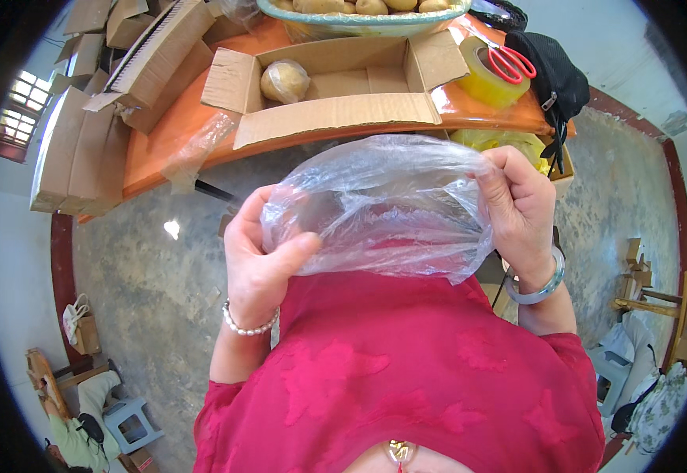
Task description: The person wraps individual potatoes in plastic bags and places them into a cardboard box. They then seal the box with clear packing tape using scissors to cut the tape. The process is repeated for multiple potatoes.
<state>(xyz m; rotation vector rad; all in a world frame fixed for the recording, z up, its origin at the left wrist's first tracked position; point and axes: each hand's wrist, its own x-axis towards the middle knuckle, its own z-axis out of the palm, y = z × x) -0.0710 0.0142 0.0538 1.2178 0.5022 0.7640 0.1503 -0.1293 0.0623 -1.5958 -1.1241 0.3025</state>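
Observation:
A clear, crinkled plastic bag (390,209) is stretched between my hands in front of my chest, in front of the table's near edge. My left hand (260,251) grips its left end, the thumb on the near side and the fingers partly behind the film. At the other end my right hand (521,206) pinches the bag's edge between thumb and fingers. Beyond the bag, an open cardboard box (335,114) lies on the orange table (154,162). One potato wrapped in clear plastic (285,82) sits at the box's left end.
A basket (375,25) of potatoes stands behind the box. Red-handled scissors (509,65) rest on a yellow tape roll (489,85), beside a black bag (548,79). Cardboard boxes (83,154) crowd the left. A person (83,430) is at lower left near a stool (130,424).

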